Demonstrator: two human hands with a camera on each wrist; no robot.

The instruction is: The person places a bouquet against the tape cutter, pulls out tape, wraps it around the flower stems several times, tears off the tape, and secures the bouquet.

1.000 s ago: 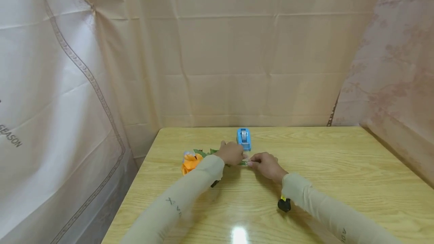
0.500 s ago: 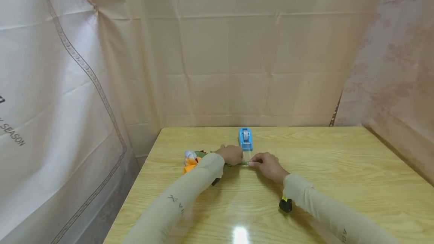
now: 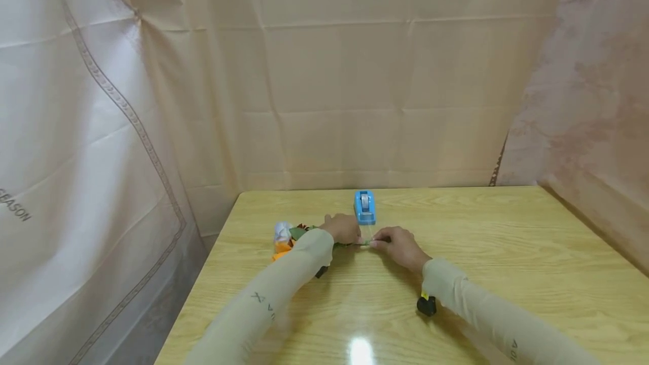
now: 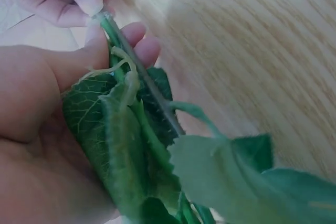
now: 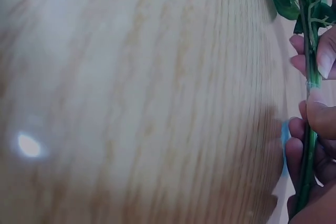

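Note:
My left hand (image 3: 341, 228) holds a bunch of artificial flowers by its green stems (image 5: 311, 51). An orange flower (image 3: 281, 249) and a white flower (image 3: 281, 231) show at the left end, partly behind the sleeve. Green leaves (image 4: 126, 145) hang over the left palm in the left wrist view. Close beside it, my right hand (image 3: 400, 246) grips the lower stems between thumb and fingers. Clear tape (image 5: 313, 84) wraps the stems between the two hands. A thin strip seems to run from there towards the blue tape dispenser (image 3: 365, 207).
Both hands work over a wood-grain table (image 3: 487, 252). Beige curtains (image 3: 329, 72) hang behind its far edge and at both sides. The dispenser stands just beyond the hands. Black wrist cameras sit under each sleeve.
The bunch has turned: less of the orange flower shows and more of the white one. The left fingers have shifted slightly along the stems; the right hand stays nearly in place.

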